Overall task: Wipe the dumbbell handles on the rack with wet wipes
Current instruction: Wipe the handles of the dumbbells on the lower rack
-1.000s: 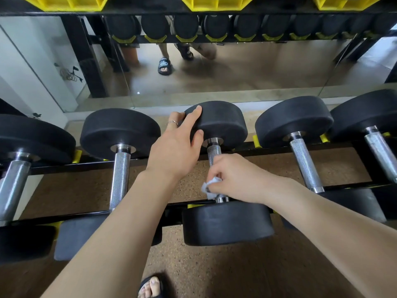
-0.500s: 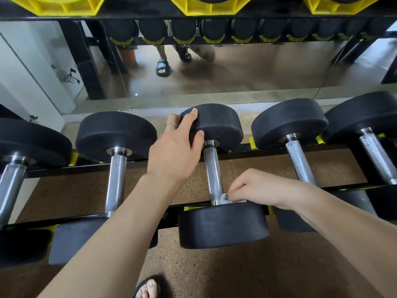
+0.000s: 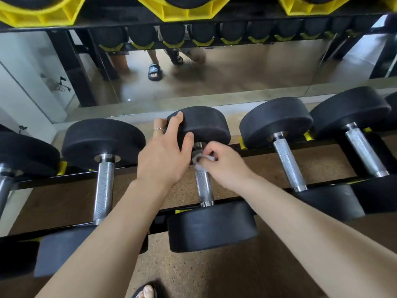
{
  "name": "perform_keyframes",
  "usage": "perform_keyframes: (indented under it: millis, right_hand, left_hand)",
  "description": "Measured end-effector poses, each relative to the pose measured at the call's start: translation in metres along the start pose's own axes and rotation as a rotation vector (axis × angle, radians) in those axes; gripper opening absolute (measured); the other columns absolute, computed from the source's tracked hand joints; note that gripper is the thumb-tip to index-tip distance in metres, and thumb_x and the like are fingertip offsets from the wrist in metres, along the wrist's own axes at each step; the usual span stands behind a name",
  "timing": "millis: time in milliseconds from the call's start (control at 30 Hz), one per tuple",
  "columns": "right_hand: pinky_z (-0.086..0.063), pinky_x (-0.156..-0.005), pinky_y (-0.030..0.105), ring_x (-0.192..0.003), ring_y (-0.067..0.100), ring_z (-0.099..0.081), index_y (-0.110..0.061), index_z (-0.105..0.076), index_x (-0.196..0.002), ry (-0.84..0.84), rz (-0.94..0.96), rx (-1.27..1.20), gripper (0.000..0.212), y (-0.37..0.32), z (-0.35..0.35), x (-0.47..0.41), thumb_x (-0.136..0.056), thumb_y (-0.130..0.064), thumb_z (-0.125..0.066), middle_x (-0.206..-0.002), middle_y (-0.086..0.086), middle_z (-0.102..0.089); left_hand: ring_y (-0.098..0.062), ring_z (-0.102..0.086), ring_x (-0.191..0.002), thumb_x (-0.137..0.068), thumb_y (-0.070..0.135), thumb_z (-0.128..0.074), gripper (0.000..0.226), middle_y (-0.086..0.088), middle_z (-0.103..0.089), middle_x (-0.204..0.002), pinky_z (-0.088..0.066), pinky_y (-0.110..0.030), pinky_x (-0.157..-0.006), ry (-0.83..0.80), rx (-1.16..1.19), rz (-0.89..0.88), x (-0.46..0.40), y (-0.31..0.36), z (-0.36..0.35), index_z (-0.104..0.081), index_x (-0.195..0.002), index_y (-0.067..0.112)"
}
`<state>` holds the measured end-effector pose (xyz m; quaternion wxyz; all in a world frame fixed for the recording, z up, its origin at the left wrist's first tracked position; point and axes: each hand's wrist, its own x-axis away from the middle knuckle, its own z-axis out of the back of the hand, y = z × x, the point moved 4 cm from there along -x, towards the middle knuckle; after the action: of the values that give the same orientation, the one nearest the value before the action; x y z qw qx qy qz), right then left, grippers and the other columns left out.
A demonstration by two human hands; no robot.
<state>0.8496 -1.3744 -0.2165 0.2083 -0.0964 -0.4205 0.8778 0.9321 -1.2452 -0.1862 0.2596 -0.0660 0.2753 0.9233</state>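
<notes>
The right hand pinches a white wet wipe around the far end of the knurled chrome dumbbell handle on the black steel rack. The left hand, fingers extended, rests on that dumbbell's black rubber far head.

Five dumbbells are lying side by side across the rack's two rails. The middle dumbbell is sitting between two neighbours; a mirror is standing behind the rack.

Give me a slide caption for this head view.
Right hand wipes knurled steel dumbbell handle with white wet wipe; left hand steadies its black far head.
</notes>
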Motion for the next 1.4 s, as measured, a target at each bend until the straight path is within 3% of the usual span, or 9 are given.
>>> perform_keyframes:
  millis: [200,300,467,633,833,1033,1167,1300,1400]
  right_hand:
    - [-0.053,-0.079,0.042,-0.079,0.020,-0.061,-0.019,-0.059,-0.079,-0.306,-0.122,0.031,0.019,0.014,-0.002,0.024,-0.087,-0.035,-0.067,-0.077,-0.004,-0.059]
    - [-0.045,-0.073,0.035,-0.076,0.014,-0.056,-0.024,-0.063,-0.070,-0.485,-0.119,0.047,0.017,0.016,0.008,0.041,-0.084,-0.031,-0.071,-0.076,-0.008,-0.059]
    - [-0.053,-0.073,0.039,-0.074,0.023,-0.066,-0.019,-0.066,-0.081,0.078,-0.090,-0.032,0.017,0.039,0.083,0.029,-0.088,-0.034,-0.069,-0.075,0.004,-0.069]
    - [-0.035,-0.064,0.020,-0.080,0.016,-0.061,-0.015,-0.070,-0.085,0.503,-0.110,0.188,0.011,0.086,0.156,0.024,-0.090,-0.024,-0.068,-0.080,-0.003,-0.066]
    - [-0.042,-0.074,0.028,-0.084,0.024,-0.060,-0.007,-0.076,-0.093,0.411,0.099,0.407,0.015,0.089,0.146,-0.002,-0.093,-0.012,-0.062,-0.090,0.007,-0.059]
    - [-0.028,-0.062,0.019,-0.085,0.025,-0.058,-0.006,-0.071,-0.103,0.426,0.082,0.481,0.018,0.095,0.144,-0.006,-0.099,-0.015,-0.057,-0.096,0.011,-0.057]
    - [-0.037,-0.069,0.021,-0.091,0.026,-0.062,-0.006,-0.070,-0.109,0.440,0.013,0.427,0.019,0.097,0.142,-0.006,-0.098,-0.016,-0.058,-0.102,0.013,-0.066]
    - [-0.027,-0.050,0.020,-0.067,0.020,-0.045,-0.015,-0.051,-0.062,0.380,-0.221,0.243,0.032,0.119,0.151,-0.006,-0.094,-0.010,-0.052,-0.065,0.002,-0.050]
    - [-0.029,-0.053,0.022,-0.061,0.014,-0.041,-0.020,-0.045,-0.054,0.308,-0.332,0.012,0.040,0.129,0.153,-0.005,-0.092,-0.013,-0.051,-0.060,-0.004,-0.044]
  left_hand:
    - [-0.038,-0.059,-0.099,-0.104,0.050,-0.035,0.047,-0.001,-0.035,-0.145,-0.040,-0.040,-0.075,0.014,-0.071,-0.009,0.000,0.004,-0.001,-0.029,-0.149,0.038]
    - [-0.041,-0.057,-0.108,-0.104,0.051,-0.034,0.051,-0.012,-0.042,-0.140,-0.044,-0.046,-0.085,0.046,-0.147,-0.019,0.000,0.012,-0.003,-0.035,-0.147,0.025]
    - [-0.039,-0.044,-0.133,-0.101,0.043,-0.038,0.058,-0.020,-0.045,-0.146,-0.038,-0.051,-0.110,0.159,-0.097,-0.343,-0.005,0.071,-0.008,-0.042,-0.147,0.008]
    - [-0.032,-0.030,-0.149,-0.107,0.036,-0.031,0.057,-0.016,-0.029,-0.162,-0.030,-0.047,-0.119,-0.148,0.049,-0.507,-0.038,0.134,-0.066,-0.015,-0.162,0.027]
    - [-0.029,-0.018,-0.148,-0.108,0.041,-0.020,0.033,0.012,-0.007,-0.168,-0.032,-0.049,-0.112,-0.332,0.067,-0.522,-0.047,0.149,-0.121,-0.043,-0.131,0.043]
    - [-0.023,-0.024,-0.143,-0.106,0.053,-0.021,0.048,-0.004,-0.020,-0.158,-0.032,-0.045,-0.113,-0.303,0.236,-0.323,-0.045,0.145,-0.130,-0.010,-0.152,0.058]
    - [-0.024,-0.023,-0.144,-0.106,0.053,-0.022,0.047,-0.001,-0.019,-0.157,-0.032,-0.047,-0.115,-0.312,0.255,-0.315,-0.043,0.146,-0.126,-0.009,-0.151,0.061]
    - [-0.024,-0.024,-0.142,-0.106,0.055,-0.021,0.046,0.002,-0.020,-0.155,-0.033,-0.049,-0.114,-0.313,0.237,-0.298,-0.043,0.146,-0.125,-0.007,-0.148,0.064]
    - [-0.022,-0.021,-0.145,-0.105,0.057,-0.020,0.044,0.002,-0.021,-0.156,-0.033,-0.051,-0.114,-0.314,0.240,-0.287,-0.043,0.146,-0.125,-0.006,-0.146,0.067]
